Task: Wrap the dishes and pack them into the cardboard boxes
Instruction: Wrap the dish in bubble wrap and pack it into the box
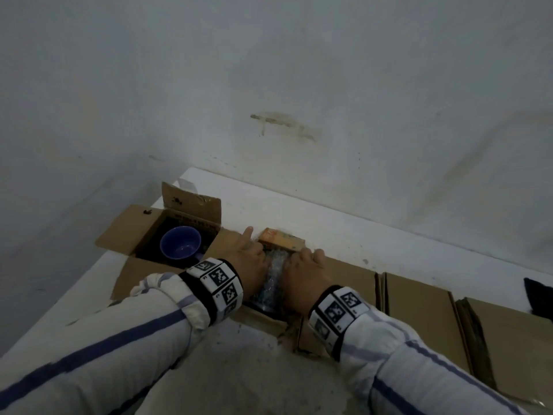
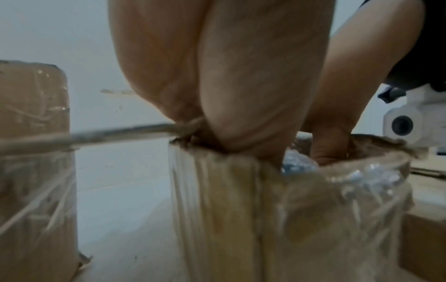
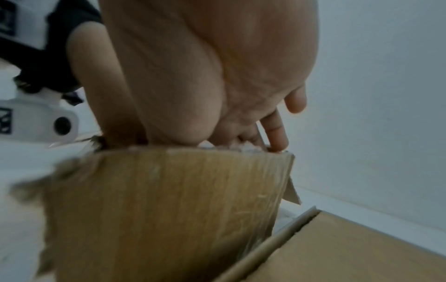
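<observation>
A dish wrapped in bubble wrap (image 1: 270, 280) sits half inside a small open cardboard box (image 1: 266, 320) on the white table. My left hand (image 1: 248, 259) grips its left side, with the index finger sticking up. My right hand (image 1: 305, 265) grips its right side. In the left wrist view my left hand (image 2: 229, 95) reaches down past the box wall (image 2: 217, 209) to the bubble wrap (image 2: 299, 166). In the right wrist view the fingers of my right hand (image 3: 205, 76) curl over the box wall (image 3: 169, 200) onto the wrap (image 3: 241, 147). Most of the dish is hidden.
To the left stands a second open box (image 1: 119, 232) with an unwrapped blue bowl (image 1: 180, 243) inside. Flattened cardboard boxes (image 1: 419, 307) lie along the table to the right. A white wall rises just behind the table. A dark object (image 1: 538, 295) lies at the far right edge.
</observation>
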A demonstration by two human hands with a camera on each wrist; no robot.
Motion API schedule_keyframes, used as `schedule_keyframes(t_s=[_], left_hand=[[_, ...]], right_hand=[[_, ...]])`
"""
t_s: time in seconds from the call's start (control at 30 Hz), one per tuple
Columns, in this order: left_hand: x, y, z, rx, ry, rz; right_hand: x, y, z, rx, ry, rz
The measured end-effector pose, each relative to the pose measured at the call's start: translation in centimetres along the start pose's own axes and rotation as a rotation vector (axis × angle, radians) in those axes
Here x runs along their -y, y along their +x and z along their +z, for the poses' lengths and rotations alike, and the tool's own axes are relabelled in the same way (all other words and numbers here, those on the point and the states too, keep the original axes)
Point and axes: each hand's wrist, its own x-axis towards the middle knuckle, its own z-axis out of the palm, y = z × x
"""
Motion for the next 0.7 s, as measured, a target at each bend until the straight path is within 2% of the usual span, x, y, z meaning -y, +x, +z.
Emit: schedule_keyframes(t_s=[0.1,0.2,0.3,0.4,0.47,0.57,0.7], left_hand=[[-0.2,-0.4,1.5,0.028,0.013,-0.006],[-0.3,-0.5,1.4,-0.019,0.023,-0.002],[0.0,-0.4,1.0,-0.043,-0.033,-0.006],[0.6,-0.9,-0.7,0.051,-0.086,0.015],[0.8,-1.1,-1.3,0.091,-0.111,0.032],[0.5,-1.1,-1.1,0.022,-0.072,0.018],[-0.2,-1.1,0.2,-0.028,-0.047,-0.022]], right_hand=[[0.5,-0.2,0.3,-0.053,-0.054,-0.039],[-0.1,-0.6,0.3,-0.061,0.039,-0.045],[-1.6,-0.6,-0.4,0.076,0.181,-0.041],[-2.8,-0.5,-1.7,0.178,0.198,-0.06],[-2.2,-0.5,-1.5,0.119,0.16,-0.042],[-0.3,-0.5,-0.5,-0.01,0.048,-0.009],[0.2,-0.5,0.3,-0.058,-0.029,-0.033]])
